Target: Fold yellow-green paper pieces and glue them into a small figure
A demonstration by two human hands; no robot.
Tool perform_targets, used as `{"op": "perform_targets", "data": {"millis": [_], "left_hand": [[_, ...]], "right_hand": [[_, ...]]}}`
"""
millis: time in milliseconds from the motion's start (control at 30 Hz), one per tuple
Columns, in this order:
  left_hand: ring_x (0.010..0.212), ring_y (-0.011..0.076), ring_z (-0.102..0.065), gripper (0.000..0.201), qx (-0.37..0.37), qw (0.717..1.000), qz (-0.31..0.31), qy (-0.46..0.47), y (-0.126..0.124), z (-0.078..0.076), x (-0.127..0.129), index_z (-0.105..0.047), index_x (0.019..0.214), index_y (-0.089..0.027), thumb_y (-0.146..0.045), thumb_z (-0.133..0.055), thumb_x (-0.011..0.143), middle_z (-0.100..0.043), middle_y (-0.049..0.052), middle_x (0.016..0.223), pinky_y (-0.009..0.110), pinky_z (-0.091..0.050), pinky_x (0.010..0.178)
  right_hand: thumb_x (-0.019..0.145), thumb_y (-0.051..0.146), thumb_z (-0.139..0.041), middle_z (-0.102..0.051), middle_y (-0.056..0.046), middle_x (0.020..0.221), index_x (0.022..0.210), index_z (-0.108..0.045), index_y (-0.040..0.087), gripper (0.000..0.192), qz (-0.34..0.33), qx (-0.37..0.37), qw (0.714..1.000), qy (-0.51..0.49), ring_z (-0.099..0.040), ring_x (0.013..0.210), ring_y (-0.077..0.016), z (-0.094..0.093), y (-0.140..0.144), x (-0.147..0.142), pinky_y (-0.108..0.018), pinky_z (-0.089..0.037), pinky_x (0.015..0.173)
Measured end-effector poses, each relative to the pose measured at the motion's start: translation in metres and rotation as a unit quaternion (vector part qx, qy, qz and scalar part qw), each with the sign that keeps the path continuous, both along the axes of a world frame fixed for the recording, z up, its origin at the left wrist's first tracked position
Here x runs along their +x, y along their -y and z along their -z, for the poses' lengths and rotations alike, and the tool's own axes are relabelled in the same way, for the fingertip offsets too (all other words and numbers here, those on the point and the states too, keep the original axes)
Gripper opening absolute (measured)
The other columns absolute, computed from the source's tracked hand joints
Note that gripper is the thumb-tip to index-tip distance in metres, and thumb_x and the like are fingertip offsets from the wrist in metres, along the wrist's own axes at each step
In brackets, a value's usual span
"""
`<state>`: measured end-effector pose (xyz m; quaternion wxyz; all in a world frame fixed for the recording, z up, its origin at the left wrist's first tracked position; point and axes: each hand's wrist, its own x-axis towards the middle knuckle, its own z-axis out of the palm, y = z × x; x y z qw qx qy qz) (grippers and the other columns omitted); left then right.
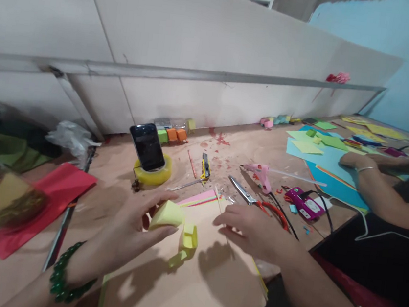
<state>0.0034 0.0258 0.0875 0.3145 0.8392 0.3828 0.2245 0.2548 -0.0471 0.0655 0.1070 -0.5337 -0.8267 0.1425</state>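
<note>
The person's left hand point(133, 224) is raised just above the near edge of the bench point(112, 182), thumb and fingers pinching a folded yellow paper piece point(168, 214) from both sides; a green bead bracelet point(63, 278) sits on that wrist. Just to the right of it, two smaller yellow folded pieces point(189, 238) lie on a tan cardboard sheet point(204, 281) that covers the near edge. The right hand point(251, 230) rests palm down on the far right part of that sheet, fingers loosely together and curled a little; whether they pinch anything I cannot tell. It is near the yellow pieces but not touching them.

Beyond the hands, towards the middle of the bench, a dark phone point(147, 146) stands tilted in a roll of yellow tape point(152, 172). Right of it lie a yellow utility knife point(206, 166), scissors with red handles point(258, 203), a pink glue gun point(261, 175) and a purple glue gun point(304, 203) with a black cord. A red paper sheet point(42, 199) lies at the left edge. Small coloured cubes point(175, 134) sit along the back edge by the white wall.

At the right end of the bench another person's hand point(355, 161), wearing a thin bangle, lies flat on blue and green paper sheets point(323, 147).
</note>
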Motion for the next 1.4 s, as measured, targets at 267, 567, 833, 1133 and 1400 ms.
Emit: {"op": "perform_targets", "data": {"millis": [267,567,833,1133,1400], "left_hand": [[0.072,0.0182,-0.059,0.027,-0.011,0.996,0.055,-0.073,0.007,0.014,0.014,-0.062,0.103,-0.024,-0.030,-0.060,0.077,-0.067,0.002,0.090,0.029,-0.048,0.069],[0.080,0.0222,-0.061,0.030,-0.021,0.984,0.054,-0.171,0.006,0.022,0.021,-0.061,0.106,-0.020,-0.025,-0.055,0.077,-0.066,0.006,0.096,0.033,-0.048,0.072],[0.090,0.0251,-0.063,0.034,-0.015,0.975,0.052,-0.216,0.009,0.027,0.022,-0.058,0.111,-0.019,-0.020,-0.052,0.077,-0.065,0.008,0.103,0.036,-0.048,0.079],[0.089,0.0230,-0.064,0.033,-0.003,0.971,0.059,-0.230,0.011,0.031,0.020,-0.058,0.110,-0.024,-0.019,-0.049,0.078,-0.064,0.005,0.104,0.033,-0.048,0.077],[0.088,0.0244,-0.064,0.038,0.002,0.960,0.071,-0.273,0.017,0.027,0.024,-0.056,0.113,-0.024,-0.015,-0.048,0.077,-0.063,0.006,0.108,0.035,-0.047,0.075]], "right_hand": [[0.085,0.004,-0.050,-0.064,-0.006,0.098,0.098,-0.068,0.022,0.028,0.083,-0.024,0.990,0.109,-0.061,0.075,-0.0164,0.036,0.004,0.012,-0.025,-0.036,0.060],[0.088,0.007,-0.053,-0.062,-0.010,0.090,0.098,-0.062,0.012,0.015,-0.053,0.015,0.972,0.227,-0.060,0.081,-0.0223,0.051,0.003,0.020,-0.030,-0.044,0.061],[0.093,0.009,-0.044,-0.063,-0.011,0.093,0.097,-0.060,0.011,0.016,-0.190,0.168,0.954,0.163,-0.058,0.078,-0.0198,0.056,-0.009,0.039,-0.033,-0.049,0.064],[0.095,0.014,-0.042,-0.058,-0.002,0.088,0.102,-0.046,0.024,0.013,0.056,0.200,0.859,-0.468,-0.063,0.066,-0.0125,0.022,0.025,0.007,-0.027,-0.055,0.058],[0.087,0.008,-0.043,-0.058,-0.002,0.079,0.092,-0.047,0.020,0.013,-0.034,0.169,0.924,-0.342,-0.059,0.073,-0.0139,0.019,0.011,-0.014,-0.026,-0.050,0.064]]}}
